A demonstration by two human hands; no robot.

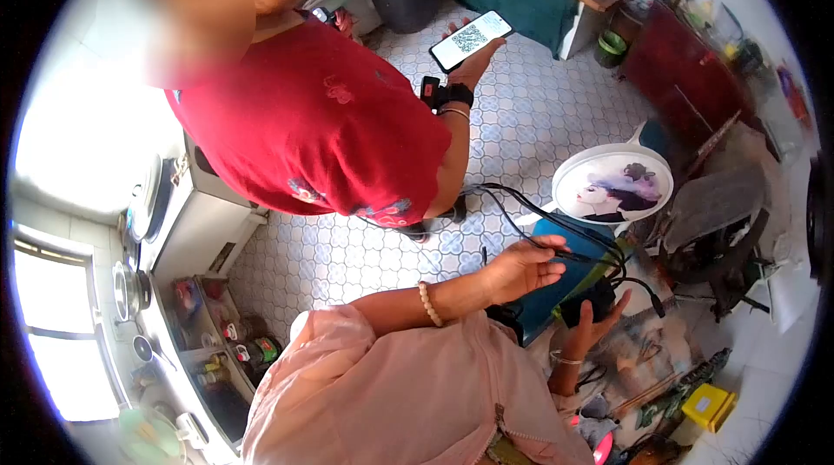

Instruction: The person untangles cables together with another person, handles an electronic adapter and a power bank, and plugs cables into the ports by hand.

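My left hand (524, 270), with a beaded bracelet on the wrist, has its fingers curled around a black cable (594, 220). The cable loops up and away to the left and hangs down on the right, where a plug-like end dangles. Lower right, my right hand (594, 326) holds a small black block (573, 305) against its palm, with some fingers stretched out; the block's kind cannot be made out. Beside both hands stands a round stool (613, 183) with a printed portrait on its white seat.
A person in a red top (321, 126) stands close on the left, holding a phone (471, 41) that displays a QR code. A shelved counter (187, 265) runs along the left wall. A yellow container (708, 407) and a printed cloth (643, 352) are at lower right.
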